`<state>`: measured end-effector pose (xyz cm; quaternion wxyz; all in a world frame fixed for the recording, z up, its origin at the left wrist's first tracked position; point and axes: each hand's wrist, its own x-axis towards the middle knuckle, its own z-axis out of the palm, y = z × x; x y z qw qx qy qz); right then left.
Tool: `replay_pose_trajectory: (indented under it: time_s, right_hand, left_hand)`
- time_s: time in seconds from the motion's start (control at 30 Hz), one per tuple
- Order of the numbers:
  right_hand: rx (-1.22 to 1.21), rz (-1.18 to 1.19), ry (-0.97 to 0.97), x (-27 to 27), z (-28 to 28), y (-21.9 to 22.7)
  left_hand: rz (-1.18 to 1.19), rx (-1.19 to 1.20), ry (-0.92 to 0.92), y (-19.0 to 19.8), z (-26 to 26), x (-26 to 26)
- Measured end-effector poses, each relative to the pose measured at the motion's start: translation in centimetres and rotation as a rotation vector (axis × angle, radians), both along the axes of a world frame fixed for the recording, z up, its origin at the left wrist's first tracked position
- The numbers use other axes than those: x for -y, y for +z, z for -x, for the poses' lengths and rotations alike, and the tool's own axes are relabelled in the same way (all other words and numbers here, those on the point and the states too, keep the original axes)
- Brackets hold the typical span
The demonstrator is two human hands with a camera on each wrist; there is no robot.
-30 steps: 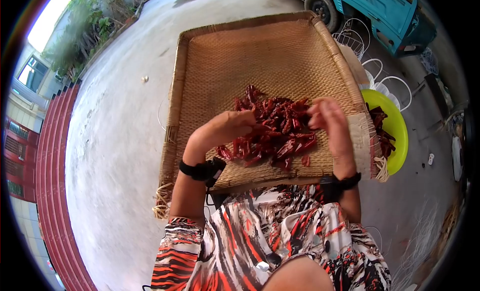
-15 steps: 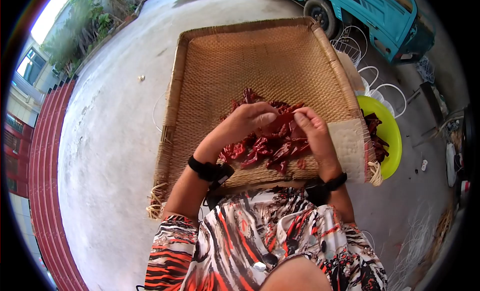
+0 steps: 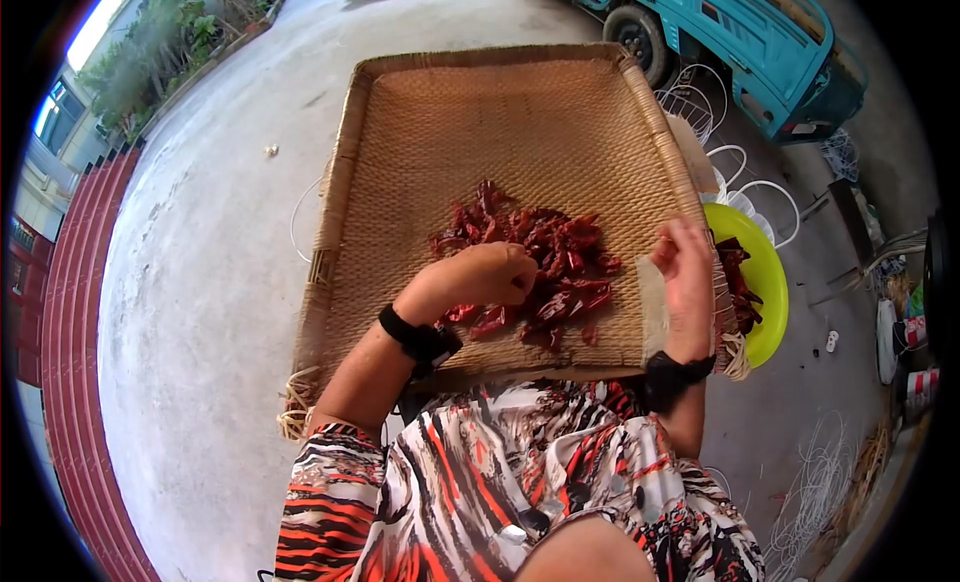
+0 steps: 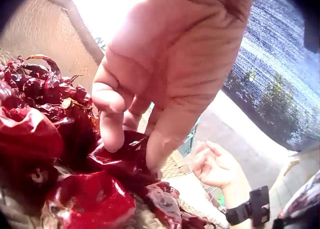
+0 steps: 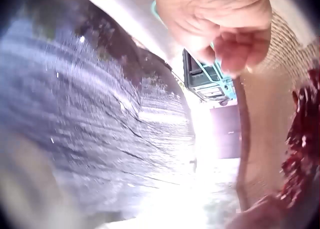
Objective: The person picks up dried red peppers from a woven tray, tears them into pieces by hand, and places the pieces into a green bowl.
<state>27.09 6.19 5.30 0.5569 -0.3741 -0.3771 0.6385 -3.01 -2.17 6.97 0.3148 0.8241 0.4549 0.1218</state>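
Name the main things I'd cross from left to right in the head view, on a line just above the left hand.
Dark red steps → concrete ground → woven tray's left rim → dried red chilies in the tray → right hand → lime-green basin.

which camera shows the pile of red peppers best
The head view: it shows most of the pile of red peppers on the woven tray, though the left hand covers part. The left wrist camera shows some up close; the right, only a portion at its right edge.
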Motion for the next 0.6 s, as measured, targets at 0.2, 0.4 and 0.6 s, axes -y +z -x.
replay_pose_trajectory:
  time_s: [0.2, 0.4, 0.6]
  right_hand:
    - [1.174, -0.653, 0.223, 1.3, 5.3, 1.2]
    - [1.305, -0.881, 0.211, -0.8, 5.9, -2.3]
    - [1.117, -0.766, 0.316, 1.4, 7.2, 1.3]
  left_hand:
    - [0.067, 0.323, 0.179, 0.7, -0.7, -0.3]
    - [0.271, 0.511, 0.309, 0.0, -0.9, 0.1]
    - [0.26, 0.549, 0.378, -0.2, -1.3, 0.6]
